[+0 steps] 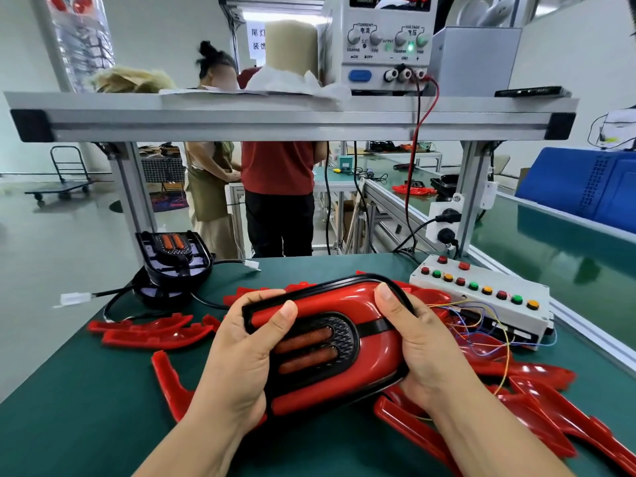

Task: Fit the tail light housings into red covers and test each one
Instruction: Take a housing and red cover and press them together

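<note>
A tail light [370,356] with a glossy red cover, black rim and dark centre insert is held above the green bench, tilted. My left hand [241,356] grips its left end, thumb on the red face. My right hand [423,346] grips its right end, thumb pressing near the black rim. Black tail light housings [173,259] with white-plugged cables are stacked at the left back. Loose red covers [151,330] lie left of my hands, and more red covers [537,401] are piled at the right.
A white test box [488,297] with coloured push buttons and thin loose wires sits at the right. A power supply [385,39] stands on the aluminium shelf [292,115] overhead. Two people stand behind the bench. A blue crate [585,187] is far right.
</note>
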